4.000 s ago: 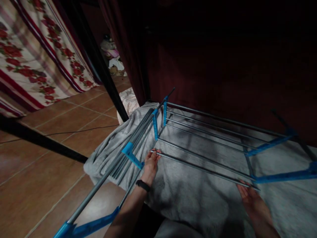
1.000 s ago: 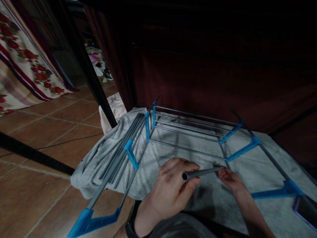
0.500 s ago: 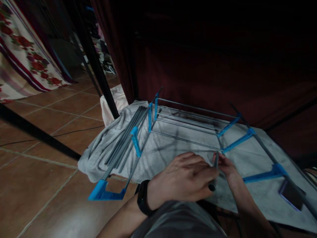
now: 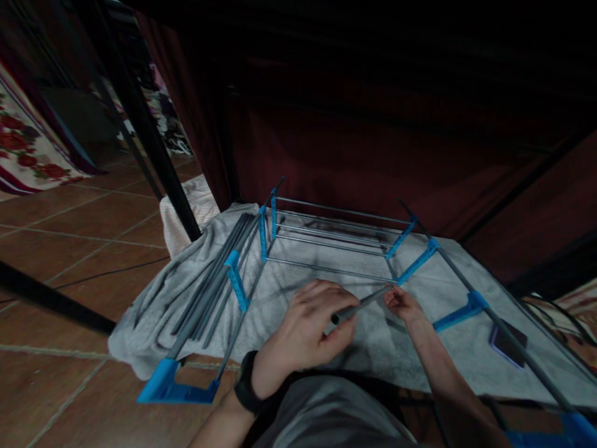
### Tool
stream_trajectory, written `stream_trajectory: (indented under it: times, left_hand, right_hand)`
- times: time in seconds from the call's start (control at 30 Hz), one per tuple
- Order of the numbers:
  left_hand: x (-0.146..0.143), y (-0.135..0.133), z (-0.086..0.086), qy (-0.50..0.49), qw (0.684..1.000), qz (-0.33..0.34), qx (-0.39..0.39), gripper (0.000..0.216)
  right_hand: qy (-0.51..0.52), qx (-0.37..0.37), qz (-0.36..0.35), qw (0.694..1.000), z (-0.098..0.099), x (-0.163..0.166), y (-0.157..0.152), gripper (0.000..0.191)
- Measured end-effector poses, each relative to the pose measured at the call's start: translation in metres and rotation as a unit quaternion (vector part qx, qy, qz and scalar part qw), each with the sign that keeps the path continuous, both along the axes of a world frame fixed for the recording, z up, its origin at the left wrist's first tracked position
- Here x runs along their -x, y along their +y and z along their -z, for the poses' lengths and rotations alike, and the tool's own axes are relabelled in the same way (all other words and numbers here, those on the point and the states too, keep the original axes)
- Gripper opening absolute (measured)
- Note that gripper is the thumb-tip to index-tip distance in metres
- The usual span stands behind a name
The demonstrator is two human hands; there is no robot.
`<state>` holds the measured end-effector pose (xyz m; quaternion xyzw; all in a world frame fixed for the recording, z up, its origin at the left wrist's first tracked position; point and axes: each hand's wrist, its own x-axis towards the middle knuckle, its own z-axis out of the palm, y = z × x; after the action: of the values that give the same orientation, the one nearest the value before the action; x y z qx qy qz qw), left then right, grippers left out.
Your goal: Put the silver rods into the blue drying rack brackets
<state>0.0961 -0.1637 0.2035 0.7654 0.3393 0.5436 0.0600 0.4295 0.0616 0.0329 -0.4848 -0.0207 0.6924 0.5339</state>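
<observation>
A grey hollow tube [image 4: 366,302] lies across both my hands, its open end facing me. My left hand [image 4: 310,320], with a dark band on the wrist, wraps round the near end. At the far end, my right hand [image 4: 402,303] pinches the tube between its fingers. Beyond them stands a partly joined rack frame of grey rods [image 4: 326,269] and blue plastic brackets [image 4: 237,283]. Its left side rail ends in a blue corner piece [image 4: 161,382] near me. Several loose grey tubes [image 4: 214,274] lie side by side along the left.
A grey blanket [image 4: 289,292] covers the surface under the frame. At the right lies a dark phone [image 4: 508,343] beside the right rail. Black posts [image 4: 149,149] rise at the left over a tiled floor [image 4: 69,267]. A dark red curtain [image 4: 326,149] hangs behind.
The tube has swung from pointing nearly straight away from me to slanting sideways, its near end now further left. My hands have moved apart along it. The camera view has shifted right.
</observation>
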Motion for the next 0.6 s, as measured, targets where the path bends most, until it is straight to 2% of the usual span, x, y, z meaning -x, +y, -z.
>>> stream_trajectory:
  times: [0.07, 0.13, 0.2, 0.27, 0.37, 0.47, 0.6]
  left_hand:
    - [0.013, 0.007, 0.016, -0.112, 0.991, -0.052, 0.061, 0.014]
    - [0.024, 0.019, 0.036, -0.253, 0.95, -0.113, 0.144, 0.013]
    - [0.034, 0.035, 0.059, -0.397, 0.881, -0.147, 0.211, 0.021]
    - [0.041, 0.052, 0.083, -0.519, 0.799, -0.146, 0.265, 0.031]
    - [0.046, 0.074, 0.118, -0.621, 0.677, -0.135, 0.371, 0.03]
    - [0.047, 0.087, 0.147, -0.635, 0.634, -0.149, 0.415, 0.029]
    - [0.044, 0.096, 0.173, -0.628, 0.622, -0.161, 0.438, 0.027]
  right_hand:
    - [0.003, -0.002, 0.014, 1.0, 0.0, -0.003, -0.003, 0.029]
    - [0.005, -0.001, 0.025, 1.0, -0.001, -0.006, -0.007, 0.028]
    - [0.003, 0.005, 0.029, 1.0, -0.001, -0.01, -0.011, 0.026]
    - [0.0, 0.013, 0.03, 0.999, 0.0, -0.014, -0.014, 0.024]
    - [-0.018, 0.025, 0.032, 0.999, 0.006, -0.022, -0.016, 0.024]
    - [-0.036, 0.032, 0.033, 0.998, 0.017, -0.031, -0.017, 0.025]
    - [-0.044, 0.004, 0.024, 0.999, 0.034, -0.04, -0.018, 0.034]
